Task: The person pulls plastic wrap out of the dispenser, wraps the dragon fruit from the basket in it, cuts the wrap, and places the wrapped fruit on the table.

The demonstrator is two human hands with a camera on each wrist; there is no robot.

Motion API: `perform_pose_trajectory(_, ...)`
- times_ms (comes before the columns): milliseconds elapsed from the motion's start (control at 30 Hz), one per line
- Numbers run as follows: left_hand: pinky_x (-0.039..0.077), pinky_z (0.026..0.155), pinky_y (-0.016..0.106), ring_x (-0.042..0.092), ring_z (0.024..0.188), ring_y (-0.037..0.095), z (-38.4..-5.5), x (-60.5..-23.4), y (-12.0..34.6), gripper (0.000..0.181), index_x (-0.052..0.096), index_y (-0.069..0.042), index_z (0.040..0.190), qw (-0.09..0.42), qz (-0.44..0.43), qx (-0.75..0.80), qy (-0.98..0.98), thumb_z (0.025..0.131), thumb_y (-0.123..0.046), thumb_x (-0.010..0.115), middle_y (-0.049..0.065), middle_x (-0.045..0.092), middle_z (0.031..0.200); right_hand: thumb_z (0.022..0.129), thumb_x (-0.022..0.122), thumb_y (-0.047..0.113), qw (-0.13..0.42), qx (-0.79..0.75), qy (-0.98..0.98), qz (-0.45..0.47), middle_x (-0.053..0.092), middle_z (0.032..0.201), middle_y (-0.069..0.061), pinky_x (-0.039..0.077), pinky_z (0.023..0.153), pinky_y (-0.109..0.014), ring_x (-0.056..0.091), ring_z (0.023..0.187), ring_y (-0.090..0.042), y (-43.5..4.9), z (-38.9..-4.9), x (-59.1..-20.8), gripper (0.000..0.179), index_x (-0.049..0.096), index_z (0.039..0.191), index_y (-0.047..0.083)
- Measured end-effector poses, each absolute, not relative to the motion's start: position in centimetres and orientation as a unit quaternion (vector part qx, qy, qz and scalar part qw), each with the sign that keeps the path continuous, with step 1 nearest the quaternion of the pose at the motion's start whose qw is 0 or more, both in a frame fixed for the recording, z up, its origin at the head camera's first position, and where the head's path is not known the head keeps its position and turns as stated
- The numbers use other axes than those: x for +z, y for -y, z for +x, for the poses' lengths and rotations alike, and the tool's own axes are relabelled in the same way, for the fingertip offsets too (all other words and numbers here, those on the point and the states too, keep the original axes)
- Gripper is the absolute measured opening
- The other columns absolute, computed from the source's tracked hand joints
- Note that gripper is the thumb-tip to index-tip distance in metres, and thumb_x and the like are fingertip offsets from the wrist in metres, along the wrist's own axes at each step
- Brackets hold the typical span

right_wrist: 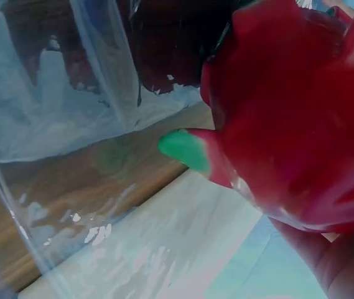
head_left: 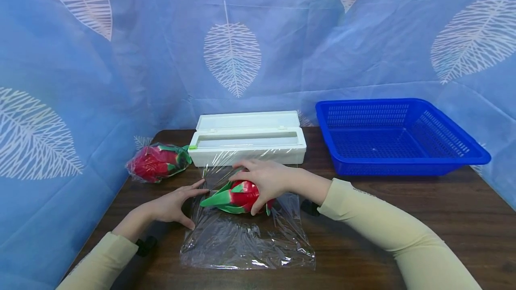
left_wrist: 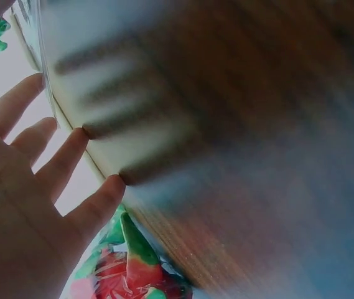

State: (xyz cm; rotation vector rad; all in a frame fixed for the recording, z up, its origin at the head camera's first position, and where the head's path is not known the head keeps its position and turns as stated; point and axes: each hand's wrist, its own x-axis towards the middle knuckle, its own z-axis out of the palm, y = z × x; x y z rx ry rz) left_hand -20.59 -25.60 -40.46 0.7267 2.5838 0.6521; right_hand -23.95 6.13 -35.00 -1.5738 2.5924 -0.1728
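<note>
A red dragon fruit (head_left: 244,195) with green leafy tips lies on a sheet of clear cling film (head_left: 247,247) in the head view. My right hand (head_left: 272,180) grips the fruit from above, thumb on the near side and fingers on the far side. In the right wrist view the dragon fruit (right_wrist: 288,124) fills the upper right, with the film (right_wrist: 58,112) to its left. My left hand (head_left: 173,206) has its fingers spread at the film's left edge. Its fingertips (left_wrist: 116,182) rest down at the table surface in the left wrist view.
Behind the film stands a white cling film box (head_left: 247,155), lid raised, with the film stretching from its front. A second dragon fruit (head_left: 155,163), wrapped in film, lies at the back left. A blue plastic basket (head_left: 403,167) sits at the back right of the dark wooden table (head_left: 354,254).
</note>
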Motion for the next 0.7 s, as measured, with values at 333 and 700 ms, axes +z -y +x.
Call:
perform_pose_trajectory(333, 0.026, 0.102, 0.069, 0.017, 0.140, 0.047, -20.5, -40.4, 25.4, 0.093, 0.041, -0.013, 0.148, 0.191, 0.250, 0.234, -0.920, 0.070, -0.031, 0.088, 0.014, 0.013, 0.161, 0.070, 0.081, 0.055, 0.068, -0.103, -0.853, -0.506, 0.023, 0.157, -0.008, 0.044, 0.099, -0.047, 0.035, 0.136, -0.027, -6.5, -24.1, -34.9, 0.095, 0.038, 0.149, 0.023)
perform_pose_trajectory(700, 0.026, 0.101, 0.070, 0.017, 0.140, 0.048, -20.4, -40.5, 25.2, 0.092, 0.042, -0.012, 0.147, 0.185, 0.246, 0.233, -0.922, 0.069, -0.029, 0.089, 0.016, 0.012, 0.160, 0.069, 0.081, 0.057, 0.083, -0.119, -0.855, -0.499, 0.039, 0.145, -0.001, 0.049, 0.092, -0.045, 0.047, 0.124, -0.021, -7.4, -23.5, -35.1, 0.099, 0.033, 0.150, 0.027)
